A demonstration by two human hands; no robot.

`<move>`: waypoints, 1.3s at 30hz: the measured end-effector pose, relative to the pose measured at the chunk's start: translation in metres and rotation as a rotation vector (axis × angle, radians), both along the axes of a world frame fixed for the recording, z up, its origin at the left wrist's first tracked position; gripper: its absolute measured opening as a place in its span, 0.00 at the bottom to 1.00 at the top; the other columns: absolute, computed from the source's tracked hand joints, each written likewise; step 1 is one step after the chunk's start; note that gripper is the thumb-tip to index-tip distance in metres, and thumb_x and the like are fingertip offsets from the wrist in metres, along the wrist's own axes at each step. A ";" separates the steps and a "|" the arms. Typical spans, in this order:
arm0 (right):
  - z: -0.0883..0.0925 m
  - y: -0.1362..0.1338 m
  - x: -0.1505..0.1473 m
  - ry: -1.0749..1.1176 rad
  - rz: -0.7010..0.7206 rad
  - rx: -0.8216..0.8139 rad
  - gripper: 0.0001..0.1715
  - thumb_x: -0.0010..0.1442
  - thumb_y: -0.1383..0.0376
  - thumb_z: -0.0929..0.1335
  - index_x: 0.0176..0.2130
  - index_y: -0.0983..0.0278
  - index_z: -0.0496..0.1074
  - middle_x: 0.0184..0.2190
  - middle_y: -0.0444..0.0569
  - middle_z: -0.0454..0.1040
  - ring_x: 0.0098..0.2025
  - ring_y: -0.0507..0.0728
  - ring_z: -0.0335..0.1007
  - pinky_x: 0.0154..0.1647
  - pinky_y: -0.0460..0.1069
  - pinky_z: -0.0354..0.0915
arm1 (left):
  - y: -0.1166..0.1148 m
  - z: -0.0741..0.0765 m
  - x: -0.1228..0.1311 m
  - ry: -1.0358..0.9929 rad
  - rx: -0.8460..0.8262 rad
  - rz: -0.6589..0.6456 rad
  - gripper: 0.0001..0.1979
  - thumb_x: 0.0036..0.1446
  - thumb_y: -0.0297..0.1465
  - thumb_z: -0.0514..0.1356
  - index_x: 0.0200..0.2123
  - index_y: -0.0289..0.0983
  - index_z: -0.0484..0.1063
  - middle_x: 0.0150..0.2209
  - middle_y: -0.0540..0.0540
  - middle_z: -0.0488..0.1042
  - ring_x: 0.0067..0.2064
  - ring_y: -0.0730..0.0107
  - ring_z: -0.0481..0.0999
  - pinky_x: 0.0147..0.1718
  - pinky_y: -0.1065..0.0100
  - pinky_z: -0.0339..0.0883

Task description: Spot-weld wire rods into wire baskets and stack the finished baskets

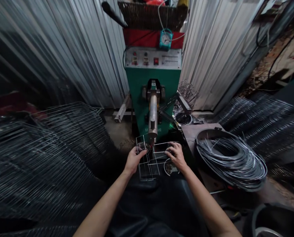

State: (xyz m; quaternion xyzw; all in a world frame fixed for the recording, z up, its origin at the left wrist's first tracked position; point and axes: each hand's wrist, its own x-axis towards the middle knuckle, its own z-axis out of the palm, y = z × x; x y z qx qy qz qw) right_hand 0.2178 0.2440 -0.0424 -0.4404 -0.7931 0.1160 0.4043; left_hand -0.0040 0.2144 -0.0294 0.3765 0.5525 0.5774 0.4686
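Note:
A small wire frame basket (149,162) sits under the metal arm (152,115) of a green welding machine (153,82). My left hand (134,159) grips the basket's left upper edge, fingers curled round the wire. My right hand (176,155) is closed on the right upper edge of the same wire frame. The arm's tip meets the top wire between my hands. A small round dish (170,168) lies just below my right hand.
Stacks of wire grids (45,154) fill the left side. A large coil of wire rings (232,159) sits on the right, with more wire racks (265,121) behind it. Corrugated metal walls (82,49) stand behind the machine. A wicker basket (152,14) sits on top of the machine.

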 end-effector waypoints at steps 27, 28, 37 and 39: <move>0.018 0.038 -0.002 -0.099 0.140 -0.052 0.08 0.58 0.59 0.66 0.30 0.59 0.72 0.47 0.48 0.69 0.48 0.61 0.56 0.51 0.58 0.57 | 0.015 -0.001 -0.017 0.000 0.006 -0.067 0.18 0.37 0.37 0.66 0.21 0.37 0.57 0.19 0.57 0.59 0.23 0.78 0.57 0.26 0.73 0.52; 0.018 0.039 -0.002 -0.098 0.145 -0.055 0.08 0.58 0.59 0.66 0.30 0.59 0.72 0.47 0.48 0.69 0.48 0.61 0.56 0.51 0.58 0.57 | 0.017 -0.001 -0.017 -0.002 0.007 -0.066 0.19 0.37 0.38 0.66 0.21 0.37 0.57 0.19 0.57 0.59 0.23 0.78 0.57 0.26 0.73 0.52; 0.018 0.056 0.002 -0.102 0.174 -0.116 0.09 0.57 0.59 0.66 0.30 0.60 0.72 0.46 0.48 0.69 0.47 0.60 0.57 0.50 0.58 0.58 | 0.029 -0.005 -0.016 -0.028 0.013 -0.081 0.19 0.36 0.37 0.66 0.21 0.37 0.57 0.19 0.57 0.59 0.23 0.79 0.57 0.25 0.73 0.51; 0.019 0.058 0.003 -0.111 0.182 -0.127 0.09 0.57 0.59 0.67 0.30 0.59 0.73 0.46 0.48 0.70 0.47 0.60 0.57 0.50 0.57 0.58 | 0.031 -0.005 -0.015 -0.039 0.017 -0.075 0.19 0.36 0.37 0.66 0.20 0.37 0.57 0.19 0.57 0.59 0.23 0.79 0.57 0.25 0.74 0.52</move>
